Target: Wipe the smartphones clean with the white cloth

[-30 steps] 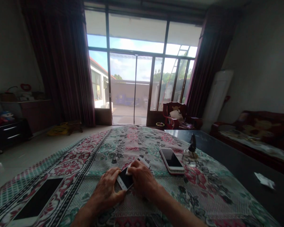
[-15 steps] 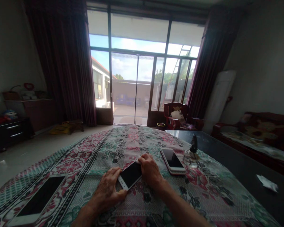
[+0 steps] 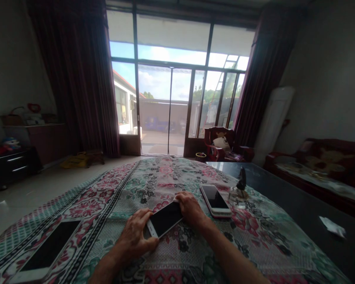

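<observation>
A white smartphone (image 3: 166,219) with a dark screen lies slantwise on the patterned tablecloth in front of me. My left hand (image 3: 136,232) grips its near left end, thumb on the lower edge and fingers on the upper edge. Over the far right end of the phone, my right hand (image 3: 192,209) is closed, fingers curled down. A small white bit (image 3: 176,200), too small to name, shows at its fingertips. Right of that hand lies another white phone (image 3: 215,201), apparently on top of something flat. A larger white phone (image 3: 47,252) rests at the left, screen up.
Behind the right-hand phone stands a small dark object on a clear round base (image 3: 241,189). A crumpled white packet (image 3: 333,227) lies on the dark tabletop (image 3: 296,209) beside the tablecloth (image 3: 154,177). Farther off are a wooden armchair (image 3: 220,142), a sofa (image 3: 322,157) and glass doors.
My right hand has slid a little to the right along the phone, baring more of its screen; the white bit moved with it. My left hand keeps its hold.
</observation>
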The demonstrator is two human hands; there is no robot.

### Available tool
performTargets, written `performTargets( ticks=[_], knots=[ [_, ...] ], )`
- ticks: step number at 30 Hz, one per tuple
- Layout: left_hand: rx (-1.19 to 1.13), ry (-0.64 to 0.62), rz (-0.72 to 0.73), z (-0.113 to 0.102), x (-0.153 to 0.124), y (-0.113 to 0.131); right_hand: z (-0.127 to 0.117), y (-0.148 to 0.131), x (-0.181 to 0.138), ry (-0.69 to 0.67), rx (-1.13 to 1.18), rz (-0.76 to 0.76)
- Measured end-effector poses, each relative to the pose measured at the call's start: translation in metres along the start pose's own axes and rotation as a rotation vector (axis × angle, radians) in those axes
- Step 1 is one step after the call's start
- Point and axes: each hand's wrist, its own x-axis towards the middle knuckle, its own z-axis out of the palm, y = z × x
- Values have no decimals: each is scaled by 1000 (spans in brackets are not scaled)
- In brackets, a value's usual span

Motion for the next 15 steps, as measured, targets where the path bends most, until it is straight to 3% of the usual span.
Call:
performTargets(
  ticks=[3, 9, 15],
  knots=[
    [-41, -13, 31, -1, 0, -13, -9, 4, -3, -53, -14, 20],
    [-35, 251, -134, 1, 8, -34, -28, -5, -9, -213, -9, 24],
    [-25, 170, -124, 6, 10, -26, -28, -23, -15, -209, 29, -5]
  ],
)
